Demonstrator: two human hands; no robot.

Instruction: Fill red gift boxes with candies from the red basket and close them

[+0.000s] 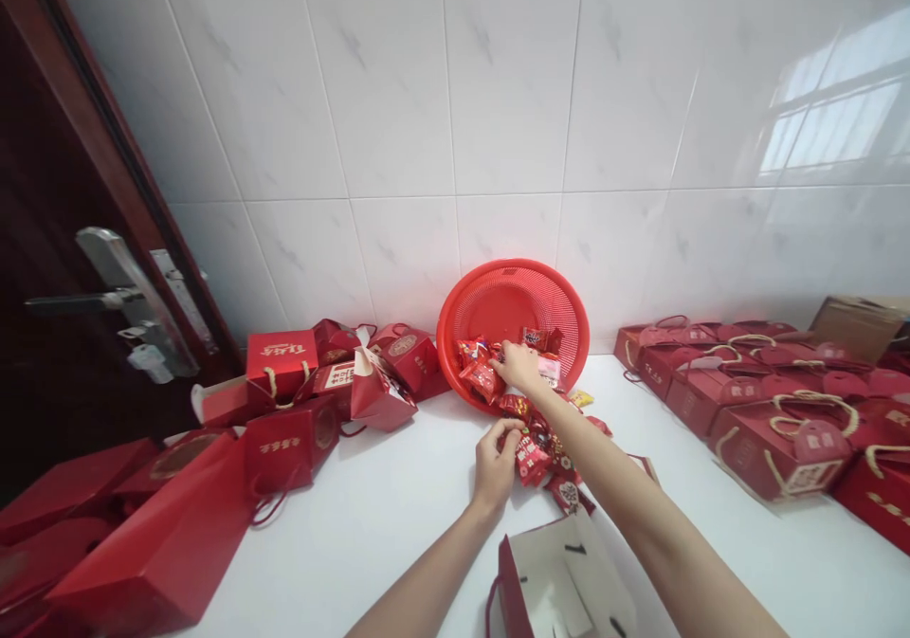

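A red mesh basket [513, 278] is tipped on its side against the wall, its mouth facing me. Wrapped snacks [483, 380] lie inside it and spill forward in a heap [533, 453] onto the white tabletop. My right hand [518, 365] reaches into the basket, fingers bent down among the packets and their tips hidden. Beside the heap, my left hand [496, 463] is curled with thumb and forefinger closed at the edge of a red packet [532, 461]. Nearest me stands an open red gift box [569, 572] with a pale inside, partly behind my right forearm.
Several red gift boxes [281, 363] crowd the left side, some of them lying over. Rows of closed boxes [774, 439] with rope handles fill the right, near a brown carton [857, 335]. Tiled wall [398, 79] bounds the back; a dark door [63, 192] stands at left.
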